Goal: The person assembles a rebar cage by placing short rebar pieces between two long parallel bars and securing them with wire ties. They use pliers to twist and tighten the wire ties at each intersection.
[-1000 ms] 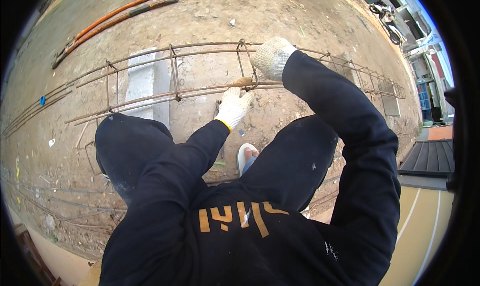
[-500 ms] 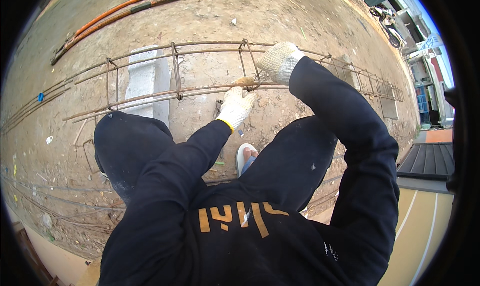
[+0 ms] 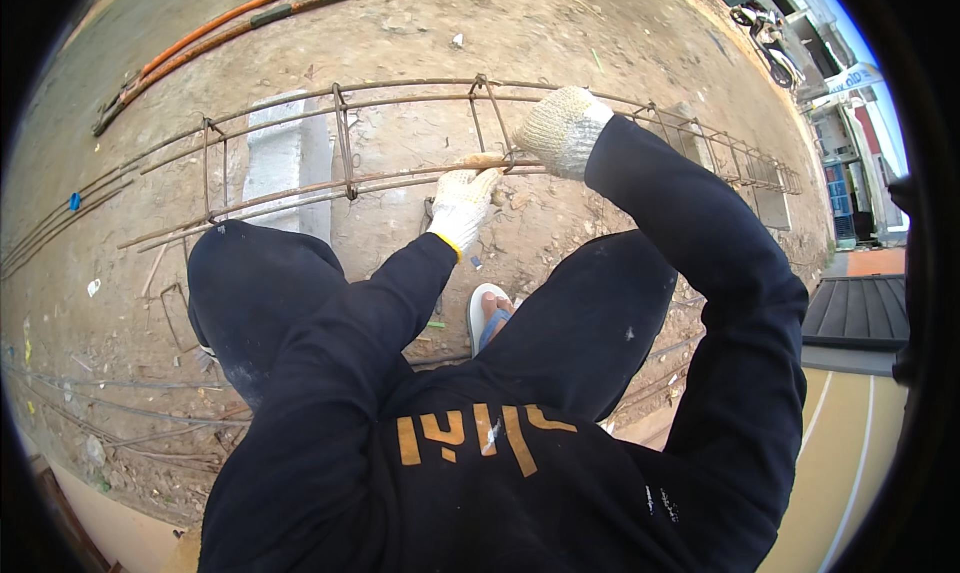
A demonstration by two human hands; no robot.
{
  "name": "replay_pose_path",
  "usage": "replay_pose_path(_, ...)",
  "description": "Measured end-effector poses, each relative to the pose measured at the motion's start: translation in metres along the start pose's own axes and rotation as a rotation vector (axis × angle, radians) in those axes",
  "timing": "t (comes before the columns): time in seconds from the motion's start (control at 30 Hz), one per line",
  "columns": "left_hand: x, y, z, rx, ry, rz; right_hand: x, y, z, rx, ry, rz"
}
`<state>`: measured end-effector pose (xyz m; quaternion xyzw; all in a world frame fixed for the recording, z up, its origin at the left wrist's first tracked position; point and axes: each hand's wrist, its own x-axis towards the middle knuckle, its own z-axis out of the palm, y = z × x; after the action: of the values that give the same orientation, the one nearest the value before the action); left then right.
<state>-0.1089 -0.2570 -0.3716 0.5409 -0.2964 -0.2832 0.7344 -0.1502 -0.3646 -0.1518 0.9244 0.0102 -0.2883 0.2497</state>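
Note:
A long rebar cage (image 3: pixel 410 176) of thin rusty bars stretches across the ground ahead of me, with square stirrups (image 3: pixel 342 138) spaced along it. My left hand (image 3: pixel 463 203), in a white knit glove with a yellow cuff, is closed around the near lower bars, just left of a stirrup (image 3: pixel 490 123). Its fingertips reach over to the far side of the bar. Right of that stirrup, my right hand (image 3: pixel 563 131) is curled into a fist in a dirty whitish glove. What it grips is hidden by the glove.
Pale concrete blocks (image 3: pixel 268 158) lie under the cage. Orange and dark pipes (image 3: pixel 225 33) rest at the far left. Loose bars (image 3: pixel 75 228) with a blue piece (image 3: pixel 74 202) extend leftward. My sandalled foot (image 3: pixel 487 313) stands between my knees. A motorcycle (image 3: pixel 770 48) is parked far right.
The left hand's fingers have shifted and now point right, toward the stirrup's lower corner. The right fist has turned slightly beside the cage. The whole view has drifted a little.

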Motion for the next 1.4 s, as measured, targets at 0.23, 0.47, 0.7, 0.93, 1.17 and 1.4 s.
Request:
replay_pose_path(0.23,0.006,0.011,-0.004,0.045,0.082,-0.138,-0.019,-0.009,0.014,0.256,0.108,0.063)
replay_pose_path(0.47,0.003,0.043,0.007,-0.27,0.05,-0.5,-0.026,-0.015,0.036,0.683,0.276,0.065)
replay_pose_path(0.7,0.009,0.021,0.008,-0.15,0.115,-0.525,-0.034,-0.015,0.06,0.7,0.319,0.161)
replay_pose_path(0.93,0.002,0.03,0.019,-0.008,0.202,-0.455,-0.028,-0.028,0.06,0.578,0.302,0.254)
replay_pose_path(1.17,0.002,0.052,0.018,-0.057,0.196,-0.559,-0.005,-0.034,0.039,0.351,0.522,0.434)
replay_pose_path(1.4,-0.002,0.053,0.004,-0.033,0.01,-0.572,-0.059,-0.09,0.067,2.227,0.324,0.551)
